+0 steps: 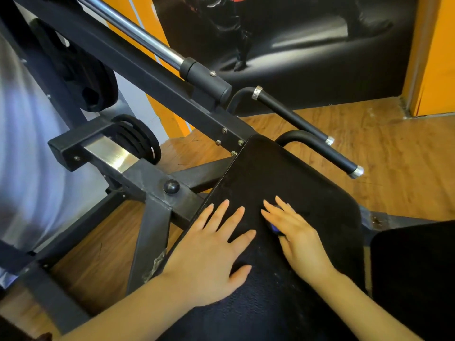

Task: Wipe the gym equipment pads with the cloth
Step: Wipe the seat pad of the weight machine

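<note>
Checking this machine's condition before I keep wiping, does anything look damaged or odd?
Yes. The frame upright under the black pad has chipped, flaking paint near the left hand. The pad shows pale specks. Only a small bluish scrap shows under the right hand; probably the cloth.

Black padded gym pad: long, textured vinyl, stitched edge, running from bottom centre up toward the machine frame, top end narrower with rounded corners; surface looks dusty with pale specks. Left hand lies flat on its left half, fingers spread straight; right hand lies flat on the right half, fingers straight. Cloth is almost fully hidden under the right hand, only a small dark bluish bit showing at the thumb side, pressed against the pad.
</note>
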### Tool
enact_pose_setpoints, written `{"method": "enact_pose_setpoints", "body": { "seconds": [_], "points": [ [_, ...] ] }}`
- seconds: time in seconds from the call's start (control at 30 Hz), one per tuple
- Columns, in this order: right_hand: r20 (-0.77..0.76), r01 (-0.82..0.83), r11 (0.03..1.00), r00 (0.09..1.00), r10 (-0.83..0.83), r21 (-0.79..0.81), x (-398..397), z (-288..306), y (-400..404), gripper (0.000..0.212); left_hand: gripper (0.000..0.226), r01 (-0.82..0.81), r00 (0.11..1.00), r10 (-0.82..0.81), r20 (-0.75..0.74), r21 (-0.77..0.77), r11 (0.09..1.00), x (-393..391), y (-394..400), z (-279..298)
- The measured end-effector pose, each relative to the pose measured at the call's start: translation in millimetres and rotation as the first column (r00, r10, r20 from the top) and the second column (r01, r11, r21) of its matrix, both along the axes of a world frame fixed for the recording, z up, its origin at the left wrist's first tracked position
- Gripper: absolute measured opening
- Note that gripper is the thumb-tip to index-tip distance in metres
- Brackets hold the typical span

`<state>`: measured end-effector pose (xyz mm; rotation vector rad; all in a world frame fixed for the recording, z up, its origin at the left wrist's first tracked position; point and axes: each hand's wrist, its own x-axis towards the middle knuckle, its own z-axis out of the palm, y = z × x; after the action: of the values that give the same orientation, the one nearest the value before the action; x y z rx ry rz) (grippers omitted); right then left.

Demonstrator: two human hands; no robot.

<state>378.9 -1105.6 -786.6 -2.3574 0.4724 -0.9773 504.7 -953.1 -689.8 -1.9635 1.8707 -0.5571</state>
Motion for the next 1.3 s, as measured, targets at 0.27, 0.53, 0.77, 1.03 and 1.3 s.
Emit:
{"method": "enact_pose_setpoints", "body": {
  "seconds": [0.27, 0.53, 0.77, 1.03, 1.3],
  "points": [
    [-0.008, 0.189, 0.968, 0.982, -0.191, 0.163, 72, 44, -73, 0.047, 0.059, -0.002, 0.999, 0.002, -0.036, 0.019, 1.000, 1, 0, 2],
    [0.193, -0.022, 0.385, 0.890, -0.413, 0.923, 10, 60, -30, 0.030, 0.065, -0.075, 0.989, 0.089, -0.116, 0.119, 0.990, -4, 0, 11],
    [0.150, -0.056, 0.441, 0.972, -0.181, 0.896, -32, 105, 12, 0.023, 0.069, -0.309, 0.751, 0.209, -0.627, -0.054, 0.949, -31, -16, 48],
    [0.258, -0.209, 0.573, 0.966, -0.005, 0.793, -39, 127, 35, 0.014, 0.034, -0.450, 0.430, 0.196, -0.881, -0.022, 0.893, -50, -9, 60],
    [0.127, -0.067, 0.828, 0.992, -0.005, 0.557, -51, 110, 29, 0.016, 0.011, -0.601, 0.083, 0.141, -0.987, 0.064, 0.797, -55, 5, 83]
  ]
}}
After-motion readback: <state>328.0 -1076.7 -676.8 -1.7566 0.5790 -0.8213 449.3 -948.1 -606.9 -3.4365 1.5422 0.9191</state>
